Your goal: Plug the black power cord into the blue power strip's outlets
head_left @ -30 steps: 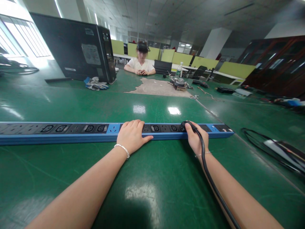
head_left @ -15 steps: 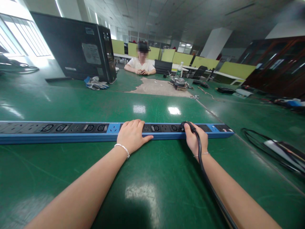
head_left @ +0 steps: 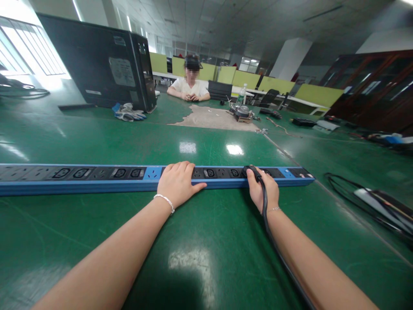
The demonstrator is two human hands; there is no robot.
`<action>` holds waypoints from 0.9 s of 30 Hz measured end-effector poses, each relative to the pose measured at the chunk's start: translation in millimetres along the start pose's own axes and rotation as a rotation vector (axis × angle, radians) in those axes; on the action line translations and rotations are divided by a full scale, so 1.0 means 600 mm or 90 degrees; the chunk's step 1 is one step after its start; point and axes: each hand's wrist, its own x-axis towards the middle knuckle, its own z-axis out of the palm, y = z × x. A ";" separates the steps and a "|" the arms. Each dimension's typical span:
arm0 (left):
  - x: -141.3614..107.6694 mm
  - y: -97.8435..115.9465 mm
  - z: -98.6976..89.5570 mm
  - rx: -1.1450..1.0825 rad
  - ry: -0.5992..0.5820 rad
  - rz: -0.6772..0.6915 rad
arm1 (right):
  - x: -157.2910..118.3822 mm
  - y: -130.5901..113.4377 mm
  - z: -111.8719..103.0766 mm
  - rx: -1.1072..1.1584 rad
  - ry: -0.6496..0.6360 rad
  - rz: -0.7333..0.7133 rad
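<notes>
A long blue power strip with black sockets lies across the green table. My left hand rests over the strip near its middle, fingers wrapped over the far edge and thumb stretched along the front side. Further right, my right hand grips a black plug at the strip's sockets, thumb on top of it. Whether the plug's pins are fully in a socket is hidden. From the plug a black cable runs down over my right wrist towards the bottom edge.
A large black computer case stands at the back left, with gloves beside it. Across the table sits a person. A bottle and small parts are behind the strip. Coiled black cables lie at the right.
My right hand has shifted very slightly, and the cable below it hangs a little further left. My left hand keeps its place on the strip. The whole view has moved slightly.
</notes>
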 end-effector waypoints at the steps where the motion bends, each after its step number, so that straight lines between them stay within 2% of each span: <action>1: 0.000 0.000 0.000 0.000 0.001 0.000 | -0.001 0.000 0.000 -0.002 -0.003 -0.007; 14: 0.000 -0.001 0.000 -0.003 0.001 0.005 | -0.016 0.001 -0.002 -0.050 -0.053 -0.011; 21: 0.000 -0.001 0.002 -0.012 -0.007 -0.002 | -0.020 -0.002 0.000 -0.043 -0.033 -0.013; 27: -0.001 0.000 0.000 -0.008 -0.003 -0.005 | 0.000 -0.002 0.004 0.057 -0.049 -0.036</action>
